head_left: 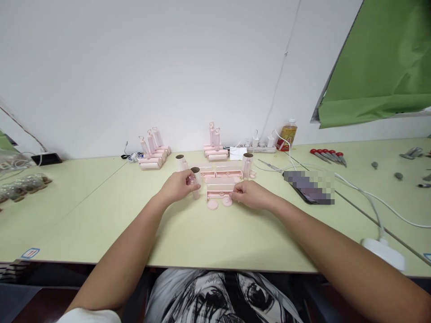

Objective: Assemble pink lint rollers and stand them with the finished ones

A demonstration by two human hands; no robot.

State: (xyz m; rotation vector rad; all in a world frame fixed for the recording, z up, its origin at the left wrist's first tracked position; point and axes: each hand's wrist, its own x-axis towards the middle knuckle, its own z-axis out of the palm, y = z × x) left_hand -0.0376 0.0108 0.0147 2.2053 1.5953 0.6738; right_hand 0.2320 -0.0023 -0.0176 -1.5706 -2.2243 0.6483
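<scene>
My left hand (180, 185) is closed beside an upright white roll with a brown core (196, 179), its fingers around a small clear-pink piece. My right hand (251, 194) has its fingers bent together at the right end of a pink open case (220, 187); what they hold, if anything, is hidden. Two pink discs, one on the left (212, 205) and one on the right (227, 201), lie in front of the case. Behind it are more pink cases (229, 169), with upright rolls at the left (181, 162) and right (247, 165).
Pink roller sets stand near the wall at the left (151, 154) and centre (216, 148). Farther right are a phone (308, 187), a bottle (287, 135), red-handled tools (328, 155), white cables and a white charger (384, 253).
</scene>
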